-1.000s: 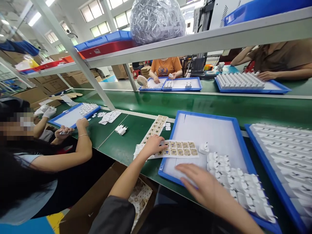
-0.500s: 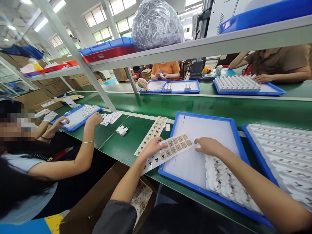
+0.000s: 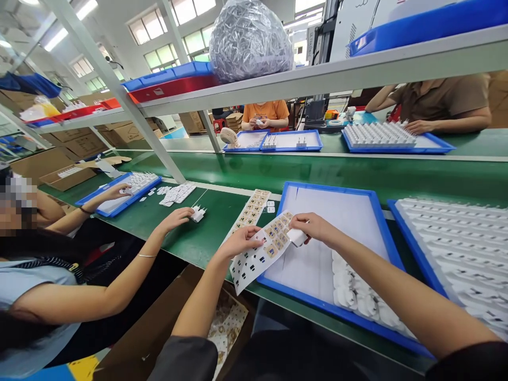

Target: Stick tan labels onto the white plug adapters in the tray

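My left hand [image 3: 237, 242] pinches a sheet of small gold-and-blue stickers [image 3: 262, 250] and holds it tilted over the near left corner of a blue tray [image 3: 377, 201] lined with white paper. My right hand [image 3: 311, 226] is closed round a small white plug adapter [image 3: 297, 237], held against the top edge of the sticker sheet. More white plug adapters [image 3: 367, 301] lie packed in rows along the tray's near right side, partly hidden by my right forearm.
A second sticker sheet [image 3: 251, 209] lies on the green belt. A second blue tray [image 3: 456, 238] of white adapters sits at right. A person at left reaches to adapters [image 3: 197, 213] on the belt. Two other people work at blue trays across the belt, under a metal shelf.
My right hand swept from the tray's near edge to the adapters, took one and brought it to the sticker sheet. My left hand lifted the sheet off the tray. The neighbour's hand reached right.
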Tool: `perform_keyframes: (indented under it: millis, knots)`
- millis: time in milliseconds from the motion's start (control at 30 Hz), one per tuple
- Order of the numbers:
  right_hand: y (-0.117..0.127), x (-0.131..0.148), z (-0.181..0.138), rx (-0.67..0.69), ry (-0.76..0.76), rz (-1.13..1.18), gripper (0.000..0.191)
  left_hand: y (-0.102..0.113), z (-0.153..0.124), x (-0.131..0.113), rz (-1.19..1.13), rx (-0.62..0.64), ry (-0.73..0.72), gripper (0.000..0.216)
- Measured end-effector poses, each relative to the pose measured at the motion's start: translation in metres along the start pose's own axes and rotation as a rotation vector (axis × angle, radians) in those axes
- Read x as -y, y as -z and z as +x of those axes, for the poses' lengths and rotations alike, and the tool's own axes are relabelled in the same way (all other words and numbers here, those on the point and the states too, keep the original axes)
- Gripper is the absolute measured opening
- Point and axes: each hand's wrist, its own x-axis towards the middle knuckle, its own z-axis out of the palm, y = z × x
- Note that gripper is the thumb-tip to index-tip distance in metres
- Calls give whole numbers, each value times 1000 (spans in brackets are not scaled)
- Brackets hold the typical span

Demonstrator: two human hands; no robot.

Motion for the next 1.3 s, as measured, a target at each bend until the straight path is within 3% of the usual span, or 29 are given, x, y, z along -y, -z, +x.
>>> perform_keyframes:
  millis: [100,200,467,700,1000,1300]
  knots:
    - [-9,7,4,7,38,-2,38,-7,-1,-4,-48,-23,-11,52]
    - [-15,17,2,21,115,-30,12,-12,-3,-8,-77,-17,-7,48]
    - [-32,22,-10,86,503,-313,22,-19,-5,-11,-146,-3,-18,41]
    - [-38,16,-15,-6,689,-431,21,-17,-1,-4,-257,46,24,52]
    - [-31,6,-23,-41,726,-531,25,-17,8,-2,-259,76,38,55]
    - [-30,-3,-27,-90,781,-510,27,-34,16,-13,-220,131,25,56]
